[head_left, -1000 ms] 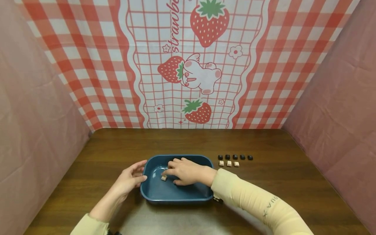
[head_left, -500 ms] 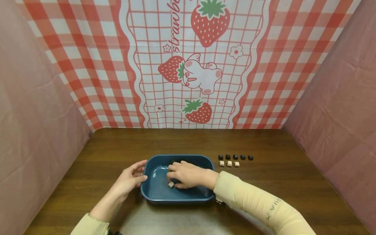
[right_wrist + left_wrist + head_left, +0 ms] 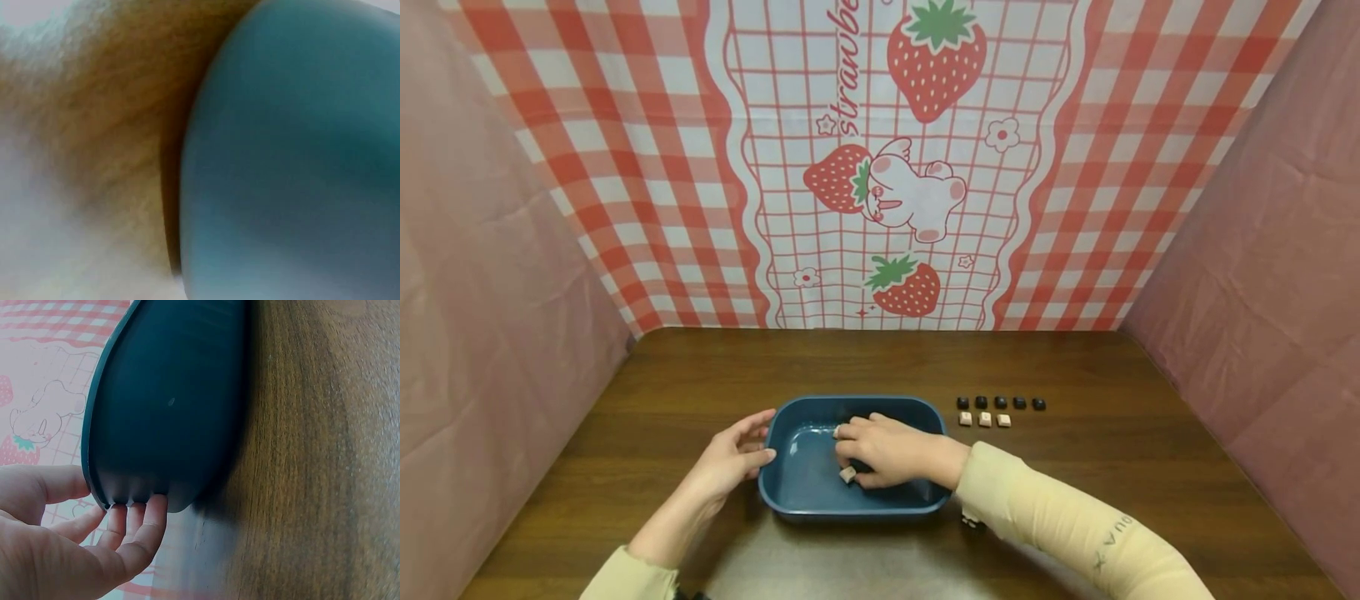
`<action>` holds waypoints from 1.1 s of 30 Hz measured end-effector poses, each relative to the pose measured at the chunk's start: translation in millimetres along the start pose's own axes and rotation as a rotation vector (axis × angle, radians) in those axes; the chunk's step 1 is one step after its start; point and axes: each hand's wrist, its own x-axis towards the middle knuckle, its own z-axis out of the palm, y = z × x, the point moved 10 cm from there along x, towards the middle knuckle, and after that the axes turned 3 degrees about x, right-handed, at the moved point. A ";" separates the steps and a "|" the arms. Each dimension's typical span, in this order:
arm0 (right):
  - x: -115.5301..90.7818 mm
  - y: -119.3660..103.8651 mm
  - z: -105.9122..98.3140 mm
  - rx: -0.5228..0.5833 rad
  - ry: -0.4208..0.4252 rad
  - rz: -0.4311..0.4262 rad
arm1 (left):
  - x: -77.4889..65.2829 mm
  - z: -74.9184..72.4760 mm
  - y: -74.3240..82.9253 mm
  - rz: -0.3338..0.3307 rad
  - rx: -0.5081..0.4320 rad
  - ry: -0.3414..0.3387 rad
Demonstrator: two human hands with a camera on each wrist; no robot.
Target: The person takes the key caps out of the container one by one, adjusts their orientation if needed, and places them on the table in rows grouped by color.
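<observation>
A blue plastic tub (image 3: 820,510) stands on the table. My left hand (image 3: 726,462) holds its left end, thumb at the rim and fingers against the outer wall; in the left wrist view the fingertips (image 3: 156,503) touch that wall. My right hand (image 3: 887,450) reaches inside the tub with bent fingers. A beige keycap (image 3: 847,474) sits between its index finger and thumb, tilted. Another small pale piece (image 3: 837,432) shows by a farther fingertip. What lies beneath the palm is hidden. Only the tub's outside (image 3: 287,156) shows in the right wrist view, blurred.
Right of the tub, several black keycaps (image 3: 1001,402) form a row on the wooden table (image 3: 700,367). Three beige keycaps (image 3: 985,419) line up just in front of them. A checkered strawberry cloth (image 3: 902,208) hangs behind, with pink cloth at both sides.
My right hand has drawn back slightly rightward and nearer inside the tub, its fingers bending more. The beige keycap has moved right and nearer with it. My left hand stays put.
</observation>
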 end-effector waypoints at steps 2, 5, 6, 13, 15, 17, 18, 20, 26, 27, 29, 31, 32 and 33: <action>-2.4 2.1 -3.2 0.008 0.000 0.012 | 0.0 0.0 0.2 0.002 0.000 0.000; -6.3 4.7 -9.1 -0.001 -0.001 0.024 | 0.2 0.0 0.6 0.004 -0.001 0.001; -7.7 5.7 -11.3 -0.006 -0.003 0.029 | 0.3 0.0 0.6 0.004 -0.002 0.001; -18.8 13.8 -26.6 -0.039 -0.002 0.067 | 0.9 0.2 1.1 0.007 -0.007 0.003; -22.4 16.2 -30.9 -0.040 -0.001 0.081 | 0.9 0.3 1.4 0.008 -0.009 0.003; -25.8 18.6 -35.4 -0.043 0.002 0.093 | 0.7 0.3 1.7 0.008 -0.010 0.003; -27.6 19.7 -37.8 -0.043 0.002 0.099 | 0.5 0.4 1.8 0.008 -0.009 0.003; -31.3 22.1 -41.7 -0.043 0.004 0.111 | 0.2 0.5 1.8 0.006 -0.007 0.003; -45.7 30.7 -52.2 -0.042 0.005 0.141 | -0.5 0.3 1.6 0.002 -0.001 0.004; -48.8 32.2 -54.1 -0.044 0.005 0.147 | -0.5 0.3 1.5 0.002 -0.002 0.005; -54.9 35.5 -58.2 -0.043 0.009 0.160 | -0.4 0.5 1.5 0.003 -0.004 0.004; -60.9 38.6 -63.0 -0.042 0.016 0.171 | -0.2 0.6 1.5 0.004 -0.007 0.003; -64.0 40.4 -65.2 -0.040 0.020 0.177 | -0.1 0.6 1.5 0.005 -0.008 0.003; -67.0 42.1 -67.4 -0.041 0.026 0.183 | 0.0 0.7 1.4 0.006 -0.009 0.002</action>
